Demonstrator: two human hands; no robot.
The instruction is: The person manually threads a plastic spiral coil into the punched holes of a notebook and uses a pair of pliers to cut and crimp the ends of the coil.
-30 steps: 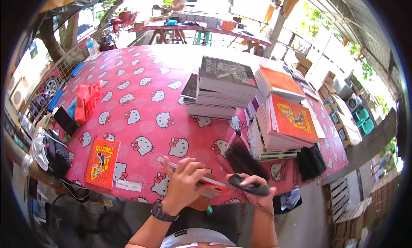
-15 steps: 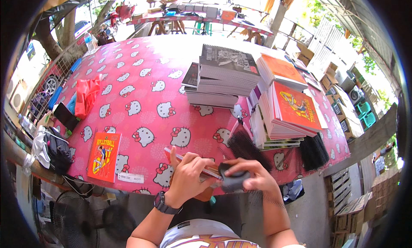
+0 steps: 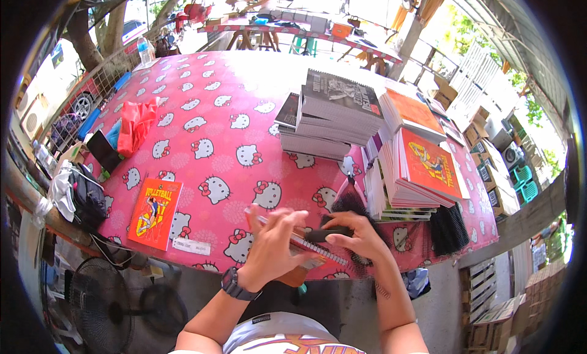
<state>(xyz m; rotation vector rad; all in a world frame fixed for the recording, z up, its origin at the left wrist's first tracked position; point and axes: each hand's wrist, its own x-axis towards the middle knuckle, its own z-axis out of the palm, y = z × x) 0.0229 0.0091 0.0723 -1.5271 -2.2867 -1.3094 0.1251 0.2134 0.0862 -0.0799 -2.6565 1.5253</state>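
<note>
My left hand [image 3: 275, 239], with a black watch at its wrist, grips a thin book [image 3: 318, 251] tilted at the table's near edge. Small holes or coil loops run along the book's edge facing right. My right hand [image 3: 358, 234] closes around a dark, rounded object [image 3: 330, 233] against that edge; its exact kind is hidden by the fingers. A thin dark coil [image 3: 381, 291] hangs across my right forearm. Just beyond my right hand lies a heap of black plastic binding coils [image 3: 353, 201]. An orange volleyball-covered book [image 3: 155, 214] lies flat at the left.
On the pink patterned tablecloth [image 3: 214, 161] stand stacks of black-covered spiral books [image 3: 342, 94] and orange-covered books [image 3: 428, 164]. More black coils [image 3: 449, 228] hang at the right edge. A red bag [image 3: 137, 126] and black bag [image 3: 85, 198] are at left; a fan [image 3: 101, 311] stands below.
The dark object in my right hand has shifted slightly and turned flatter along the book's edge. My left fingers have lifted and spread somewhat over the book. The whole view has shifted a little.
</note>
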